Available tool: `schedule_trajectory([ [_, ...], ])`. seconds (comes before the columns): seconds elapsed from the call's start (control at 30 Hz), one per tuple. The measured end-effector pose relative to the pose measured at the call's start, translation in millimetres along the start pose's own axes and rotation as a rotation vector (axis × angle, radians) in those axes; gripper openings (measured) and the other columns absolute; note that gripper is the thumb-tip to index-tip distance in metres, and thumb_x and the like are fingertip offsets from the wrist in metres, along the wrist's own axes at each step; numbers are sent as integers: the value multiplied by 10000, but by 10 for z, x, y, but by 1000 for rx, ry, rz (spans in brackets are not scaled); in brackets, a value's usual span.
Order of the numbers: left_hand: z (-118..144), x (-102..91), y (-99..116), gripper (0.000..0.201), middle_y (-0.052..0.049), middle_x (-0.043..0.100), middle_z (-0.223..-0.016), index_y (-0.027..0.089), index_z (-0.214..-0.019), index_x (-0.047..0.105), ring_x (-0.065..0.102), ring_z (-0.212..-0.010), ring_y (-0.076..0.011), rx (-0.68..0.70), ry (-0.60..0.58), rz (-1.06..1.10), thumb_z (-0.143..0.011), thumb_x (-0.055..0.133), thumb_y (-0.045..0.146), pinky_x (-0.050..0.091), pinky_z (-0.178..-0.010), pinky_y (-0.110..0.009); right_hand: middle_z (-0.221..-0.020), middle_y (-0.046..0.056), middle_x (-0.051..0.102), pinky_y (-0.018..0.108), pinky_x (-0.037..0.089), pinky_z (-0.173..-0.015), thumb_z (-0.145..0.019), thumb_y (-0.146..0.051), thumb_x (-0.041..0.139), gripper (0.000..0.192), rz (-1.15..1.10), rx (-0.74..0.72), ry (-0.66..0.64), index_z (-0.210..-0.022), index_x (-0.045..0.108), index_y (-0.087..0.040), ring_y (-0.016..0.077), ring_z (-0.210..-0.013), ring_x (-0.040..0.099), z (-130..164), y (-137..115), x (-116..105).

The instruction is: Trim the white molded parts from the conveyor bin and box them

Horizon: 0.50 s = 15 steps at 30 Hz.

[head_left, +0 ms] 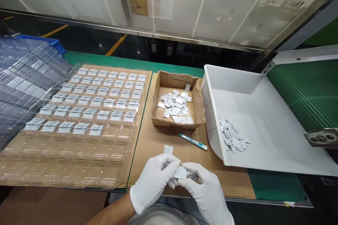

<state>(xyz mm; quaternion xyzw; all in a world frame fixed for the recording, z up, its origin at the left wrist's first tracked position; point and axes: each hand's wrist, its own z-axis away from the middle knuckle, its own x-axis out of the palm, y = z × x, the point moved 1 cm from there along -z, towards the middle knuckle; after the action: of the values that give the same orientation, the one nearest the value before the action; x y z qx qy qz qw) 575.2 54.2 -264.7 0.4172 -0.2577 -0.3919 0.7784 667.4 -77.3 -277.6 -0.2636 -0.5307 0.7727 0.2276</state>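
Nearest the camera, both gloved hands meet over the counter's near edge: the left hand point(154, 181) and right hand point(204, 190) pinch a small grey-white card point(181, 172) between fingertips, one at each end, likely to steady it for handling. Its long axis runs left to right, flat face up. Just beyond lies a similar small piece point(168, 149) on the cardboard sheet point(158, 137), then a teal knife point(192, 141), a cardboard box point(176, 103) of loose pieces, a white bin point(264, 119) and a clear tray point(87, 112) holding rows.
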Motion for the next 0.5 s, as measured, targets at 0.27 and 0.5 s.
schedule_trajectory([
  [0.27,-4,-7,-173,506,-22,646,-608,116,-803,647,589,-451,-108,-18,-74,237,-740,657,618,491,-441,-201,-777,-26,755,192,518,-682,-626,-162,795,236,-39,114,1,-848,766,-238,164,-720,673,11,22,32],
  [0.5,6,15,-151,495,-20,638,-571,114,-729,643,573,-438,-94,-27,-69,272,-720,692,607,464,-400,-171,-747,-32,739,201,499,-668,-632,-167,773,229,-63,171,-24,-852,754,-225,157,-699,643,20,67,54],
])
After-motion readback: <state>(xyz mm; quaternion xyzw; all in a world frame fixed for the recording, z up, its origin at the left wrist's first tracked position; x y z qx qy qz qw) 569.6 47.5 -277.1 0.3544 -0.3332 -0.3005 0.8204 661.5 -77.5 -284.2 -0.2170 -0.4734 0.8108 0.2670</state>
